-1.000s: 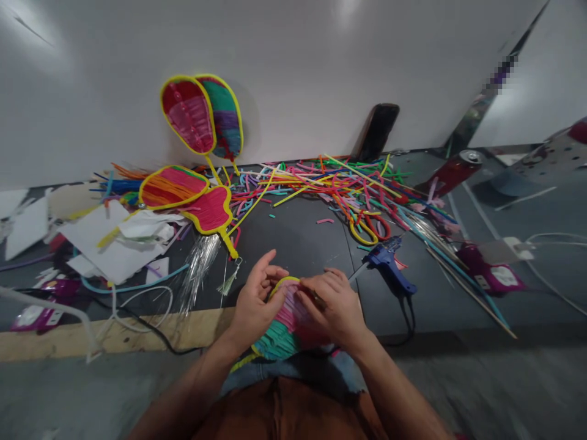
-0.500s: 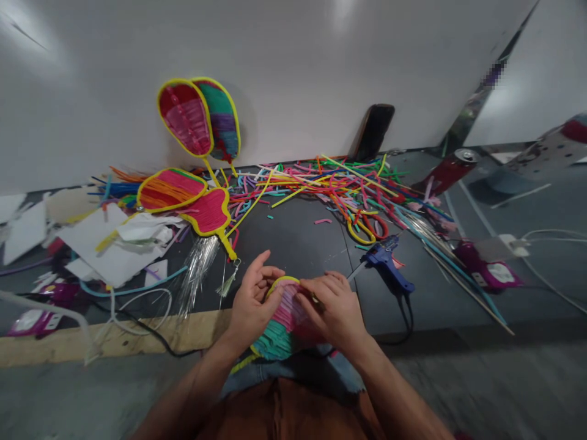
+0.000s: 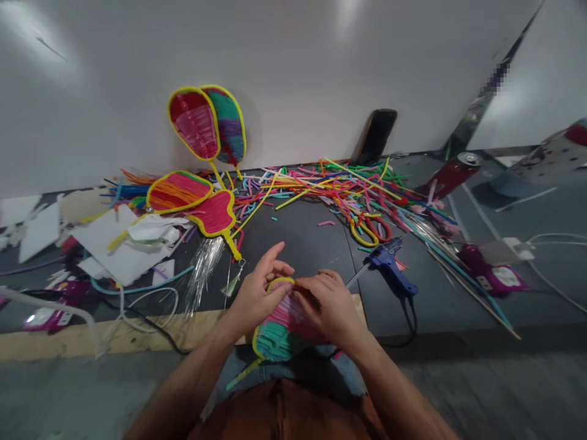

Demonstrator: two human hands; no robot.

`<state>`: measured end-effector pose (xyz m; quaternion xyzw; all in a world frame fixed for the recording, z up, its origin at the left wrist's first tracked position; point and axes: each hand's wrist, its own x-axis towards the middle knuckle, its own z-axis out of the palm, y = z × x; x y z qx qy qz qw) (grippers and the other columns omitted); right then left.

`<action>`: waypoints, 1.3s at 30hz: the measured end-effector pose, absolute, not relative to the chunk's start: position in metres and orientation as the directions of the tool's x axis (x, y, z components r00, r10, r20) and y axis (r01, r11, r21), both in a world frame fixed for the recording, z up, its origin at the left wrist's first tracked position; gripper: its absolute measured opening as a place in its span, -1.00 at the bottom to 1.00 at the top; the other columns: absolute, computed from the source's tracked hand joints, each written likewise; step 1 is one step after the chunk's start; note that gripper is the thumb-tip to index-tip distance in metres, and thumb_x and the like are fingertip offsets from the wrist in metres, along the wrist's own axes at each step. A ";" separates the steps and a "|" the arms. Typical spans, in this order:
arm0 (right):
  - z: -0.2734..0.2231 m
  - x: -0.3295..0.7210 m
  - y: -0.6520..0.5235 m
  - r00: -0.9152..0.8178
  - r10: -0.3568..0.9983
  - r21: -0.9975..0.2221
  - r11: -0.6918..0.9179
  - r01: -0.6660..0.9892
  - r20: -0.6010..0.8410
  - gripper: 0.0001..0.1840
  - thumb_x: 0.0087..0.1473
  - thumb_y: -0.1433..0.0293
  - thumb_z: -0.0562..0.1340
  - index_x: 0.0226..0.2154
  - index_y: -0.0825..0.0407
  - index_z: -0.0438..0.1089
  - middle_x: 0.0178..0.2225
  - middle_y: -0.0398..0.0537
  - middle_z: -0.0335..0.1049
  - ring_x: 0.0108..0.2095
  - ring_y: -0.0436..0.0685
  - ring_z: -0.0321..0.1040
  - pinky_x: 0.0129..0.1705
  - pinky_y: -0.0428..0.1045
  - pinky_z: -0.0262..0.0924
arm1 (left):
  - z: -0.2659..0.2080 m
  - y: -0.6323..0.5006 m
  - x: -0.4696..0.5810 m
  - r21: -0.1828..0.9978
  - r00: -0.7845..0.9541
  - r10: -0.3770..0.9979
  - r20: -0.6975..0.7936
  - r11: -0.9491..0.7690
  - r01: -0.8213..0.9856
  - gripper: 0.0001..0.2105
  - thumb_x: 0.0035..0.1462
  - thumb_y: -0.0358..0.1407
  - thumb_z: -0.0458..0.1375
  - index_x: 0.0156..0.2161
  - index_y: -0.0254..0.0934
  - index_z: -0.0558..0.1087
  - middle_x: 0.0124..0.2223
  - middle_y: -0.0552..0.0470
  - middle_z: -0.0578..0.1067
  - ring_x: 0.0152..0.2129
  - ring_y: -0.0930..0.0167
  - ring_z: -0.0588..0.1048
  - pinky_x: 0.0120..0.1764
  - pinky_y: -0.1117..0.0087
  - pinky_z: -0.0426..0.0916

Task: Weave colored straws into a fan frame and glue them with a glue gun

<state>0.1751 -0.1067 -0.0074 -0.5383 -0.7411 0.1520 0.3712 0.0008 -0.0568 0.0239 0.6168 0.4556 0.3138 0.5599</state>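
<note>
Left hand [image 3: 259, 294], index finger [image 3: 273, 253] raised, now nearer right hand [image 3: 331, 304], both grips a pinch on the yellow-rimmed fan [image 3: 274, 341].

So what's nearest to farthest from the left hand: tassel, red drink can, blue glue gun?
1. Tassel, just left of the left hand.
2. Blue glue gun, to the right, beyond the right hand.
3. Red drink can, farther right and farther back.

Phone [image 3: 376, 135], dark, against the wall [image 3: 298, 73]: beyond the right hand [image 3: 328, 302]. Drink can [image 3: 452, 176], red: beyond and right of the right hand. Spotted container [image 3: 550, 153], pale: far right of the right hand. Pack [image 3: 490, 272], purple-and-white: right of the right hand. Paper sheets [image 3: 105, 239], white: left of the left hand [image 3: 259, 287].
</note>
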 end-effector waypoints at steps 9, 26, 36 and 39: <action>-0.017 0.172 -0.113 -0.114 0.901 -0.615 0.374 0.694 0.418 -0.87 0.21 0.39 0.15 -0.23 -0.01 0.42 -0.36 -0.12 0.55 -0.36 0.04 0.45 0.02 0.09 0.11 | 0.023 -0.049 -0.003 0.965 0.409 0.903 -0.131 0.021 0.261 -0.35 0.06 -0.40 0.16 0.27 -0.22 0.11 -0.19 0.00 0.47 -0.28 0.45 0.48 -0.16 0.42 0.37; -0.010 0.175 -0.102 -0.171 0.907 -0.624 0.392 0.677 0.385 -0.89 0.18 0.40 0.19 -0.23 0.00 0.43 -0.35 -0.10 0.56 -0.35 0.07 0.44 -0.03 0.05 0.09 | 0.025 -0.020 -0.012 0.948 0.605 0.793 -0.066 -0.138 0.285 -0.37 0.08 -0.34 0.19 0.27 -0.21 0.14 -0.28 0.07 0.47 -0.34 0.47 0.45 -0.21 0.44 0.36; -0.008 0.173 -0.086 -0.225 0.912 -0.570 0.392 0.722 0.342 -0.92 0.15 0.40 0.22 -0.30 -0.01 0.45 -0.39 -0.12 0.55 -0.36 0.05 0.43 -0.09 0.03 0.06 | 0.029 -0.002 -0.014 0.895 0.744 0.654 -0.135 -0.241 0.374 -0.35 0.07 -0.38 0.17 0.28 -0.17 0.13 -0.22 0.09 0.48 -0.31 0.47 0.45 -0.17 0.43 0.34; -0.008 0.175 -0.085 -0.212 0.927 -0.588 0.363 0.723 0.311 -0.91 0.14 0.38 0.23 -0.26 0.00 0.44 -0.39 -0.11 0.55 -0.35 0.08 0.43 -0.11 0.03 0.08 | 0.027 0.000 -0.010 0.899 0.759 0.638 -0.130 -0.247 0.362 -0.37 0.08 -0.35 0.16 0.27 -0.20 0.15 -0.26 0.10 0.49 -0.35 0.49 0.45 -0.21 0.46 0.34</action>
